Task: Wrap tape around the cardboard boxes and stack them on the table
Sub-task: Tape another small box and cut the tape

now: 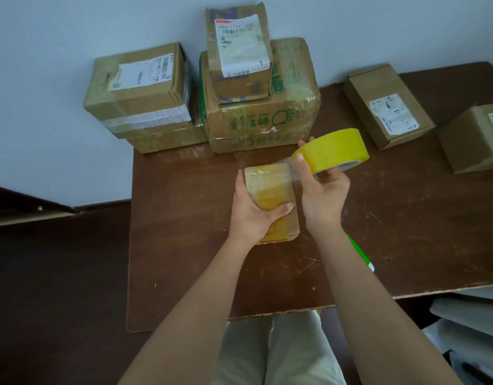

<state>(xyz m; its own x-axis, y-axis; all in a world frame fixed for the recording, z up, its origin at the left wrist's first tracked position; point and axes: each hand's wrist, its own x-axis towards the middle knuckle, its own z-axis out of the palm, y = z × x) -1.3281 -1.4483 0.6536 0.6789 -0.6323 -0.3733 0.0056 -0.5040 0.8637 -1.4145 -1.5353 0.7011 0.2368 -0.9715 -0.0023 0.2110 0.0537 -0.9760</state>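
A small cardboard box [270, 187] with yellowish tape over it sits mid-table. My left hand [253, 209] grips it from the left side, thumb across its top. Just to the right and above, my right hand [323, 190] holds a yellow roll of tape [337, 150], fingers curled round its rim. A clear strip of tape [288, 169] runs from the roll down onto the box's far end.
Taped boxes are stacked against the wall: a left stack [139, 90] and a big green-printed box [262, 115] with a smaller one [238, 51] on top. Two more boxes [387, 107] [476, 137] lie at the right of the brown table [184, 245]. A green-and-white object [360, 252] lies beside my right forearm.
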